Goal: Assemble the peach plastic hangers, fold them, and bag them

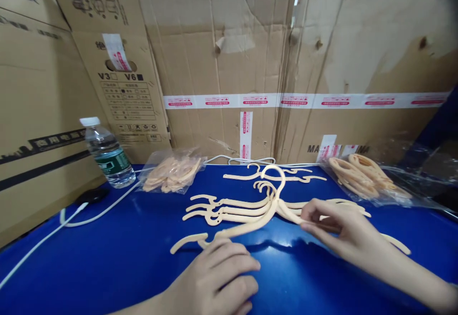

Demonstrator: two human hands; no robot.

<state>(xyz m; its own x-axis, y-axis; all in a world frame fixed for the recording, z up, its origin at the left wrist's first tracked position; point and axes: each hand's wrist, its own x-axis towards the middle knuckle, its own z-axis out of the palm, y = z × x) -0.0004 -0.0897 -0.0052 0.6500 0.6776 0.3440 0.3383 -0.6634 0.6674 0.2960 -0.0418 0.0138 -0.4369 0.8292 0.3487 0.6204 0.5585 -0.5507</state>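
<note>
A cream plastic clothes hanger (pixel 255 222) is held above the blue table, its hook pointing up and its two arms spread. My right hand (pixel 339 229) pinches its right arm between thumb and fingers, covering part of it. At its left arm, my left hand (pixel 222 277) has curled fingers closed against the hanger near the notched end; the exact contact is partly hidden by the hand. Just behind lie several similar hangers (pixel 246 204) in a row, hooks together. Farther back, more spread hangers (pixel 243 177) rest flat.
Clear bags of folded hanger parts lie at the back left (pixel 171 174) and back right (pixel 368 176). A water bottle (pixel 109 155) stands at left beside a black device (pixel 93 195) with a white cable (pixel 73 217). Cardboard boxes (pixel 222 62) wall the far side of the blue table (pixel 136 248).
</note>
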